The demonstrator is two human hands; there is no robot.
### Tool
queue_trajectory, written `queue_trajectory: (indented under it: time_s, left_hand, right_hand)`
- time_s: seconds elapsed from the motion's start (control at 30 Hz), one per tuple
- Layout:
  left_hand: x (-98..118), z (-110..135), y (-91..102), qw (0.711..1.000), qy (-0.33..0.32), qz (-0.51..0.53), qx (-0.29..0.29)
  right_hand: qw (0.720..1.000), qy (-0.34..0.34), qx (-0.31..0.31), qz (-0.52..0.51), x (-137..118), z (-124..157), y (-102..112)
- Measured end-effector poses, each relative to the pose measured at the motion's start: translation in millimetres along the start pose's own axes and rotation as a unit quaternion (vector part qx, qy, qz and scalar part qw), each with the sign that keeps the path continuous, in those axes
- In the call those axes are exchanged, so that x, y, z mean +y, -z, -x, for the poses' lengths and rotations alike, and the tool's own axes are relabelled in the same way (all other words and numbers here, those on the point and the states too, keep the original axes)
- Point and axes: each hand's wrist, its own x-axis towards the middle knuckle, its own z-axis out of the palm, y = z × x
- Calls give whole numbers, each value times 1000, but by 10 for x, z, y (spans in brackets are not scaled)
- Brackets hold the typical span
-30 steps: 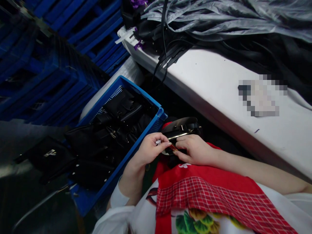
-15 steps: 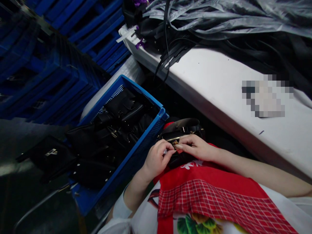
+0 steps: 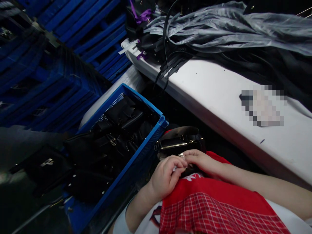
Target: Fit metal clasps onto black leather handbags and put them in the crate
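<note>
A black handbag with a gold zipper rests in the lap against the red apron. Over its near side my left hand is closed, the fingertips pinched, with a small pale bit showing between the fingers; what it is cannot be made out. My right hand meets it from the other side, its fingers closed at a shiny metal fitting on the bag. Both hands nearly touch, and the fingers hide much of the bag's front.
Left of the bag, a blue plastic crate is filled with black bags. A white table on the right bears black straps, grey plastic wrapping and a blurred-out item. Blue pallets are stacked behind.
Both hands have shifted lower in the view, uncovering more of the bag's zipper. The small orange-red piece between the fingertips no longer shows; the shiny fitting now does.
</note>
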Motion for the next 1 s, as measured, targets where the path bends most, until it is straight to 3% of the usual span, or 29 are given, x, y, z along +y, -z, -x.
queue_trajectory:
  time_s: [0.17, 0.3, 0.4, 0.53, 0.6, 0.77, 1.0]
  left_hand:
    - [78, -1, -47, 997, -18, -48, -58]
    - [244, 20, 77, 994, -50, 8, -99]
    - [243, 63, 225, 996, -29, 75, -39]
    - [54, 87, 339, 989, 91, 57, 99]
    - [-19, 61, 319, 990, 110, -3, 89]
    - [-7, -45, 167, 994, 59, -86, 12]
    - [-69, -67, 177, 991, 55, -114, 41]
  right_hand:
    - [999, -31, 9, -35, -4, 21, -37]
    - [994, -26, 58, -89, -15, -6, -53]
    - [986, -28, 100, -130, 2, -22, -43]
    - [986, -24, 74, -145, -13, 0, -43]
    - [990, -14, 58, -129, -45, 20, -56]
    - [994, -8, 45, -104, -104, 38, -77]
    - [993, -6, 54, -106, -66, 16, -54]
